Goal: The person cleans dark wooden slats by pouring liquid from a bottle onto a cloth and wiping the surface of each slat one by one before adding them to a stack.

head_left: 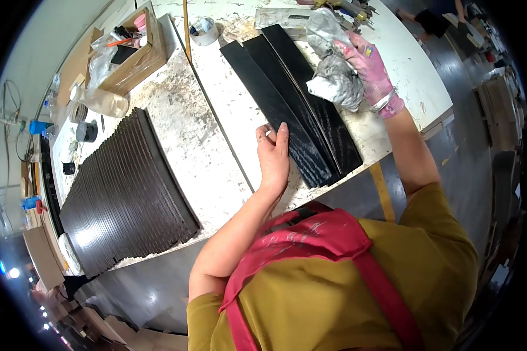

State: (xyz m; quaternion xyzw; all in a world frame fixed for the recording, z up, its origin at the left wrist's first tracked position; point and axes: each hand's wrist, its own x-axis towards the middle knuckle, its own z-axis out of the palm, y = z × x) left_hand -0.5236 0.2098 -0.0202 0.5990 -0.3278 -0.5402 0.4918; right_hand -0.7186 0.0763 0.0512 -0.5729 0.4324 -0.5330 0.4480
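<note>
Three long black wooden boards (278,111) lie side by side on the table, with pale wet-looking grain streaks toward their near ends. My bare left hand (274,155) grips the left edge of the leftmost board, its thumb on top and its fingers curled at the side. A pink, paint-stained glove covers my right hand (372,70). That hand is closed on a crumpled grey-white rag (339,82), held by the right board's right edge. I cannot tell whether the rag touches the board.
Many dark narrow slats (129,187) lie in a row on the left. Behind them stand a clear bottle (102,102) and a cardboard box (143,61) of supplies. A plastic cup (204,32) sits at the back, and metal tools (351,10) lie at the far right. The white table (187,128) is stained.
</note>
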